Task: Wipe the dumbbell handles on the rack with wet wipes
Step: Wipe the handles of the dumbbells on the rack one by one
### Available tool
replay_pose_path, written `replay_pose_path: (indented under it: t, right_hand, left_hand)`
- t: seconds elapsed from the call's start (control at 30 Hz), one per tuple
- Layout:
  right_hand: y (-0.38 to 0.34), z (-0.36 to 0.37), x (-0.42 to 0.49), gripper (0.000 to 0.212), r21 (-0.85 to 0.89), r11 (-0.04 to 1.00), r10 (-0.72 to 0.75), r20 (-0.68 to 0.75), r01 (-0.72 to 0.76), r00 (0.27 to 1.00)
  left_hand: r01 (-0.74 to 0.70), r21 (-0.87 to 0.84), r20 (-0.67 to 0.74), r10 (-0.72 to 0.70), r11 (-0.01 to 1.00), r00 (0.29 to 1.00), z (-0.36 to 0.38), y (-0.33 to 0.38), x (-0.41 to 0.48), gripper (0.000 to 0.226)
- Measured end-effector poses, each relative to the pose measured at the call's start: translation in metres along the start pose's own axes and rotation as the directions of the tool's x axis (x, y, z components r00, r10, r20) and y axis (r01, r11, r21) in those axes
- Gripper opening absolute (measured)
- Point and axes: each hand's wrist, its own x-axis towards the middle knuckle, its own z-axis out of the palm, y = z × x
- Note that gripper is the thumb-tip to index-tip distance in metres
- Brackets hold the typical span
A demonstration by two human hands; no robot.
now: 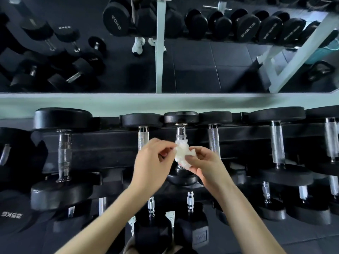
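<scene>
A crumpled white wet wipe [181,153], bunched into a lumpy, damp-looking wad, sits mid-view, held from both sides. The left hand [152,162] pinches its 9 o'clock edge between thumb and forefinger, the remaining fingers curled. The right hand [203,162] grips its 4 o'clock side, thumb pressed onto the tissue.

Behind the wipe, running toward 12 o'clock, lies a chromed dumbbell handle [180,134] with ribbed collars, between round black rubber heads. Whether the wipe touches it cannot be told.

Parallel to it on the black rack [102,145] lie a knurled steel left handle [143,138] at 9 o'clock and a right handle [213,140] at 3 o'clock. A mirror [192,66] at 12 o'clock reflects more dumbbells.
</scene>
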Motion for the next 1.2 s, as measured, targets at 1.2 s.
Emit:
replay_pose_path:
  t: [1.2]
  right_hand:
    - [0.038,0.014,0.035,0.035,-0.215,0.96,-0.241,-0.311,0.179,0.919]
  left_hand:
    - [0.534,-0.654,0.189,-0.567,0.536,0.801,0.074,-0.031,0.074,0.034]
